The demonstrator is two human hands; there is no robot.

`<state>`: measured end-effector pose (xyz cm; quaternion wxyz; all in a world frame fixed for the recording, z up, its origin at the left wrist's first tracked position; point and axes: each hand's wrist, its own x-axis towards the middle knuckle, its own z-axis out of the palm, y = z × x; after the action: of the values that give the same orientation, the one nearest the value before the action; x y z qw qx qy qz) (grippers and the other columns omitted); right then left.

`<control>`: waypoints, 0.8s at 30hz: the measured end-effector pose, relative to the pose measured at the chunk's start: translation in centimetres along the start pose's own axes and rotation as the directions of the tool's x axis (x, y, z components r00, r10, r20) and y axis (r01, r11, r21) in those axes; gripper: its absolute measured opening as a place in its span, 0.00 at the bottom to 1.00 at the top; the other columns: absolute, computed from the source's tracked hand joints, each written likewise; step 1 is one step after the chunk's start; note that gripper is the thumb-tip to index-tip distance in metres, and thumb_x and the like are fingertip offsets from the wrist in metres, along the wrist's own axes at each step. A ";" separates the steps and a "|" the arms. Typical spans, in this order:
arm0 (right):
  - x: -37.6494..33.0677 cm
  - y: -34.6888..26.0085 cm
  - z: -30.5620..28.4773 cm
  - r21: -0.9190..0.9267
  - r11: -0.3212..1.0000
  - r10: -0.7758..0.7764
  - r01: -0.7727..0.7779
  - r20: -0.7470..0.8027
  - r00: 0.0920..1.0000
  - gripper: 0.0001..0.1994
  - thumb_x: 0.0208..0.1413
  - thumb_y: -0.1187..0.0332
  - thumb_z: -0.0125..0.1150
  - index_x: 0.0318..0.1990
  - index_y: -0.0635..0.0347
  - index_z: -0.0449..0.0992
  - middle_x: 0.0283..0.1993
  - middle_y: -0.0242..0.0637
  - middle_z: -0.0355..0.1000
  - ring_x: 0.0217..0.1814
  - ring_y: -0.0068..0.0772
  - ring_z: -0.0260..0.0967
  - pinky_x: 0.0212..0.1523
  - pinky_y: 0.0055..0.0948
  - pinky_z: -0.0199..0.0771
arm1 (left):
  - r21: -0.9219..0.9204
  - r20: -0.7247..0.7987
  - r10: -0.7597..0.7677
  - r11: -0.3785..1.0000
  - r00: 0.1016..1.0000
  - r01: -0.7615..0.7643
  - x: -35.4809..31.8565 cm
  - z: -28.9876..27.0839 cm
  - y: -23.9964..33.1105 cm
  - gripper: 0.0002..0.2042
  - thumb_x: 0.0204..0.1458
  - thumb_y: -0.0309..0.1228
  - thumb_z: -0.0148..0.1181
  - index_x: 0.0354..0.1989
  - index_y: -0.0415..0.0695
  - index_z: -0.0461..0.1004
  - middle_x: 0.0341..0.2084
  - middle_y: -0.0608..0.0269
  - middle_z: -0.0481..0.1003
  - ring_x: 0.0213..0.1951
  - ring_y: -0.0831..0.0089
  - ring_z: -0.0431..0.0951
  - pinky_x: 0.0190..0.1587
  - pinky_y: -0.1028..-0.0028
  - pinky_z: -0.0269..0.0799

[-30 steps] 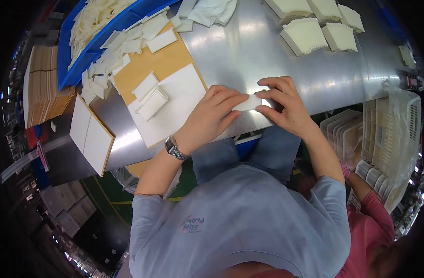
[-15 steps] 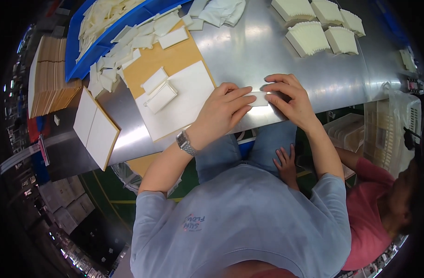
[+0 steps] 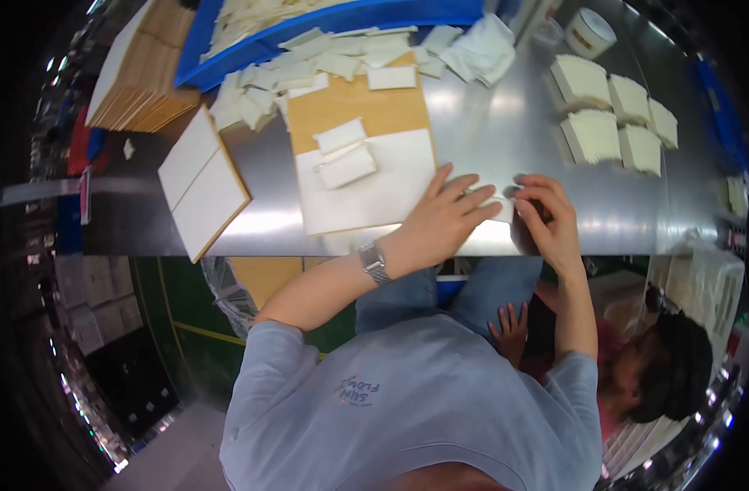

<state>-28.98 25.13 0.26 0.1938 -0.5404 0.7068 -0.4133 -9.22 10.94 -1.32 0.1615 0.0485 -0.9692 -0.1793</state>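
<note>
My left hand (image 3: 446, 221), with a metal-banded watch at its wrist, stretches spread fingers over a small flat white piece (image 3: 503, 211) on the metal table. Beside that piece, on its right, my right hand (image 3: 552, 217) is curved, its thumb and fingertips apart with nothing visible between them. Left of my hands lies a tan board (image 3: 354, 110) with a white lower part. On it are two small white blocks, one (image 3: 340, 135) just behind the other (image 3: 347, 167), and a third white block (image 3: 391, 78) near the far edge.
Loose white pieces (image 3: 301, 69) lie in a heap before a blue bin (image 3: 325, 29). Fan-shaped white stacks (image 3: 591, 135) stand at right, near a white tub (image 3: 590, 33). A white cloth (image 3: 482, 51), a tilted board (image 3: 202, 184) and stacked cardboard (image 3: 141, 69) are around. Another person (image 3: 636, 368) is at lower right.
The view has shifted, so the table sits lower and farther right in it. My left fingers have spread from a grip on the white piece; my right hand has drawn slightly off it.
</note>
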 end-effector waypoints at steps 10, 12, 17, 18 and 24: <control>0.0 2.1 1.3 0.401 0.914 0.193 -0.067 -0.283 0.939 0.05 0.62 0.73 0.63 0.42 0.65 0.80 0.50 0.35 0.75 0.41 0.18 0.67 0.41 0.17 0.66 | 0.165 -0.399 -0.274 0.917 0.875 0.362 -2.0 -12.2 -11.8 0.12 0.48 0.24 0.65 0.43 0.43 0.80 0.38 0.55 0.77 0.45 0.56 0.74 0.49 0.62 0.71; -0.1 2.2 1.6 0.388 0.921 0.166 -0.039 -0.298 0.940 0.05 0.62 0.73 0.63 0.42 0.64 0.80 0.50 0.33 0.75 0.37 0.16 0.65 0.38 0.16 0.65 | 0.221 -0.353 -0.344 0.873 0.870 0.435 -3.6 -13.3 -15.1 0.11 0.49 0.24 0.64 0.42 0.42 0.80 0.37 0.55 0.77 0.44 0.56 0.75 0.48 0.63 0.72; -0.4 1.9 2.1 0.355 0.925 0.240 -0.133 -0.276 0.931 0.05 0.62 0.73 0.63 0.42 0.64 0.80 0.47 0.30 0.75 0.36 0.15 0.65 0.34 0.15 0.64 | 0.301 -0.210 -0.458 0.811 0.864 0.502 -4.9 -13.4 -18.6 0.13 0.48 0.25 0.59 0.44 0.41 0.81 0.38 0.54 0.78 0.45 0.56 0.77 0.51 0.60 0.73; -0.5 1.8 2.2 0.352 0.926 0.247 -0.140 -0.279 0.928 0.05 0.62 0.73 0.63 0.42 0.64 0.80 0.47 0.30 0.75 0.36 0.15 0.65 0.34 0.15 0.64 | 0.295 -0.204 -0.455 0.815 0.867 0.498 -4.7 -13.3 -19.0 0.13 0.48 0.25 0.59 0.44 0.41 0.81 0.38 0.54 0.78 0.45 0.56 0.77 0.51 0.60 0.73; -0.4 2.5 1.9 0.304 0.941 0.235 -0.148 -0.272 0.933 0.04 0.62 0.75 0.63 0.41 0.66 0.79 0.43 0.32 0.76 0.39 0.19 0.70 0.40 0.18 0.69 | 0.277 -0.112 -0.335 0.894 0.935 0.353 -2.1 -13.5 -21.2 0.13 0.45 0.24 0.60 0.41 0.38 0.79 0.42 0.47 0.78 0.46 0.48 0.77 0.51 0.58 0.75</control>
<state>-29.04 24.96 -2.89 0.1962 -0.3655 0.7126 -0.5658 -2.05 -12.97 2.35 0.1480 0.2481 -0.9556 -0.0580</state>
